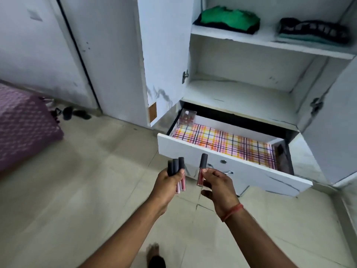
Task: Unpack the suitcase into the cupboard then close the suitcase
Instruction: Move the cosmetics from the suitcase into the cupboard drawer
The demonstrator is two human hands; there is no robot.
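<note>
My left hand (167, 183) grips a bunch of three lip-gloss tubes (176, 167) with dark caps and pink bodies. My right hand (217, 185) pinches a single lip-gloss tube (202, 169) upright, just in front of the open white drawer (231, 167) of the cupboard (243, 88). The drawer is lined with plaid paper (228, 144) and holds a small card of earrings (186, 118) at its back left corner. The suitcase is out of view.
Folded green and dark clothes (228, 19) and a dark patterned pile (313, 30) lie on the upper shelf. Both cupboard doors (162, 60) stand open. A purple bed cover (25, 128) is at left, slippers (75, 113) by the wall, my foot (154, 256) on the tiled floor.
</note>
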